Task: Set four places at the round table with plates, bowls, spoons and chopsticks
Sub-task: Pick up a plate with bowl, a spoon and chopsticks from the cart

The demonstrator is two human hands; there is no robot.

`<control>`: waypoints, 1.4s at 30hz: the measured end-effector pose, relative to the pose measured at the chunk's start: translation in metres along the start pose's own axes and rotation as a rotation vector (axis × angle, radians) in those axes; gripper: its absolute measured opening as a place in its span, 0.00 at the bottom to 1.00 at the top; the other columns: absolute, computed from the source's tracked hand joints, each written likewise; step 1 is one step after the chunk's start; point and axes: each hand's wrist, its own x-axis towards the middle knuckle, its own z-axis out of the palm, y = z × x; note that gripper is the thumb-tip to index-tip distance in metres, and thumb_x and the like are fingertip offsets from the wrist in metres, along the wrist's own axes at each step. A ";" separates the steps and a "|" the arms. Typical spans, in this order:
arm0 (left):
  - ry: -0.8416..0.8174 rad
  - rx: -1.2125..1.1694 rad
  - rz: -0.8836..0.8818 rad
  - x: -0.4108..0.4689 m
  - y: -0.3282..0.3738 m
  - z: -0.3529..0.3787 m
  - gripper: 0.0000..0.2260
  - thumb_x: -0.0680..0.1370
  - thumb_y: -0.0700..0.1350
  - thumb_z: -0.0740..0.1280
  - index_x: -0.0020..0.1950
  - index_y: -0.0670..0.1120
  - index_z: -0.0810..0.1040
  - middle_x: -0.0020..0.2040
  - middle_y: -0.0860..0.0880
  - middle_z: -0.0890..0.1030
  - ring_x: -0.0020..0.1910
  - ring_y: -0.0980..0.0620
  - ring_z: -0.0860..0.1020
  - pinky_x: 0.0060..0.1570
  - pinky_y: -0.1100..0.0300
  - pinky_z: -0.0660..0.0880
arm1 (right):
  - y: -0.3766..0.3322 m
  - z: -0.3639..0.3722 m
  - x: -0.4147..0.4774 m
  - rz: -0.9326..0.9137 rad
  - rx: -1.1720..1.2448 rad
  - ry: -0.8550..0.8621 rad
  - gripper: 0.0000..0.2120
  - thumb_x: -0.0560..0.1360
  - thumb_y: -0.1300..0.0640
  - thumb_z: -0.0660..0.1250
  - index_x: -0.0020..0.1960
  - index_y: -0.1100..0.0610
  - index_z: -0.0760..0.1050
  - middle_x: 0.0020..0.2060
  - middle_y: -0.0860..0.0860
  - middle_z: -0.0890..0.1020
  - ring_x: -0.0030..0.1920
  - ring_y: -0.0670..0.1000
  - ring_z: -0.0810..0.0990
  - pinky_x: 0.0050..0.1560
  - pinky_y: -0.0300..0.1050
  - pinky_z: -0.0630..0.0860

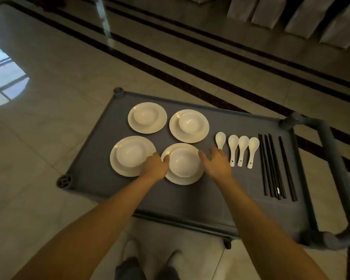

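Note:
Four white plates, each with a white bowl on it, sit on a grey cart (101, 138). My left hand (155, 166) lies at the left rim of the near right plate (187, 179), thumb touching the rim, between it and the near left plate (119, 168). My right hand (216, 162) hovers with spread fingers by the right side of that plate's bowl (183, 161), holding nothing. Several white spoons (242, 150) lie in a row to the right. Black chopsticks (271, 166) lie beyond them.
The far left plate (133, 128) and far right plate (176, 136) stand further back on the cart. The cart's handle (335, 158) runs along the right. Glossy tiled floor surrounds the cart, and white-covered chairs (299, 15) stand at the top right. My feet show below.

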 end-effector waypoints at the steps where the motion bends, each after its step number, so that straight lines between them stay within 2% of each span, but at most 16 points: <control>1: -0.005 0.001 -0.008 -0.001 0.002 0.002 0.27 0.81 0.61 0.55 0.65 0.39 0.74 0.62 0.39 0.78 0.57 0.39 0.78 0.48 0.52 0.70 | 0.002 0.002 0.002 0.020 0.023 -0.031 0.29 0.79 0.38 0.59 0.67 0.60 0.72 0.64 0.60 0.77 0.62 0.62 0.76 0.57 0.54 0.73; 6: 0.021 -0.066 -0.095 0.000 0.003 0.017 0.26 0.82 0.59 0.56 0.66 0.38 0.73 0.64 0.38 0.77 0.61 0.38 0.76 0.50 0.53 0.68 | 0.012 0.016 0.011 0.040 0.052 -0.196 0.29 0.81 0.38 0.55 0.70 0.59 0.70 0.68 0.59 0.75 0.65 0.61 0.74 0.64 0.56 0.71; 12: 0.052 -0.208 -0.148 0.008 0.004 0.024 0.27 0.82 0.59 0.56 0.71 0.40 0.71 0.68 0.40 0.75 0.64 0.38 0.74 0.61 0.47 0.70 | 0.018 0.026 0.016 0.032 0.131 -0.253 0.27 0.83 0.42 0.55 0.73 0.60 0.67 0.69 0.60 0.74 0.66 0.61 0.74 0.67 0.58 0.71; 17: 0.040 -0.264 -0.149 0.012 0.001 0.023 0.24 0.82 0.57 0.56 0.68 0.40 0.72 0.66 0.40 0.77 0.63 0.38 0.75 0.62 0.46 0.70 | 0.020 0.026 0.015 0.029 0.198 -0.241 0.26 0.82 0.45 0.59 0.74 0.60 0.68 0.70 0.59 0.74 0.67 0.61 0.74 0.67 0.59 0.71; 24: 0.018 -0.280 -0.106 0.021 -0.001 0.021 0.21 0.82 0.56 0.57 0.63 0.42 0.75 0.62 0.41 0.79 0.59 0.40 0.76 0.54 0.51 0.69 | 0.027 0.026 0.009 0.064 0.329 -0.185 0.21 0.80 0.49 0.66 0.69 0.59 0.72 0.62 0.56 0.80 0.61 0.59 0.78 0.58 0.52 0.75; 27: -0.002 -0.284 -0.091 0.027 0.001 0.023 0.21 0.82 0.57 0.57 0.64 0.42 0.75 0.64 0.42 0.78 0.59 0.41 0.76 0.53 0.53 0.68 | 0.031 0.026 0.006 0.128 0.398 -0.174 0.24 0.79 0.46 0.68 0.70 0.57 0.73 0.63 0.54 0.79 0.62 0.58 0.78 0.63 0.58 0.76; 29: -0.023 -0.288 -0.077 0.030 0.003 0.025 0.23 0.81 0.58 0.57 0.66 0.42 0.75 0.65 0.42 0.78 0.60 0.41 0.76 0.53 0.53 0.68 | 0.036 0.027 0.004 0.142 0.418 -0.149 0.24 0.78 0.45 0.69 0.69 0.57 0.74 0.63 0.54 0.80 0.61 0.57 0.79 0.63 0.59 0.77; 33: -0.067 -0.352 -0.033 0.031 0.004 0.028 0.25 0.81 0.61 0.58 0.66 0.43 0.75 0.62 0.45 0.79 0.54 0.46 0.75 0.52 0.54 0.69 | 0.041 0.025 -0.003 0.175 0.496 -0.085 0.24 0.76 0.45 0.70 0.67 0.56 0.75 0.57 0.50 0.81 0.55 0.53 0.79 0.56 0.50 0.78; 37: -0.132 -0.580 -0.025 0.028 0.009 0.026 0.26 0.77 0.64 0.63 0.67 0.48 0.71 0.60 0.51 0.76 0.56 0.50 0.75 0.51 0.55 0.71 | 0.039 0.020 -0.014 0.201 0.564 0.027 0.22 0.74 0.43 0.72 0.64 0.51 0.76 0.48 0.41 0.80 0.49 0.47 0.80 0.46 0.38 0.75; 39: -0.167 -0.656 -0.016 0.024 0.012 0.025 0.25 0.76 0.64 0.64 0.65 0.50 0.69 0.58 0.52 0.75 0.55 0.52 0.75 0.46 0.57 0.71 | 0.037 0.017 -0.021 0.185 0.578 0.085 0.20 0.74 0.43 0.73 0.63 0.49 0.76 0.47 0.38 0.79 0.47 0.42 0.80 0.42 0.32 0.73; 42: -0.198 -0.686 0.015 0.020 0.019 0.024 0.23 0.75 0.65 0.65 0.62 0.53 0.66 0.55 0.54 0.73 0.51 0.56 0.74 0.41 0.60 0.70 | 0.034 0.010 -0.029 0.196 0.600 0.140 0.24 0.74 0.44 0.73 0.66 0.53 0.76 0.51 0.46 0.82 0.50 0.47 0.81 0.47 0.38 0.76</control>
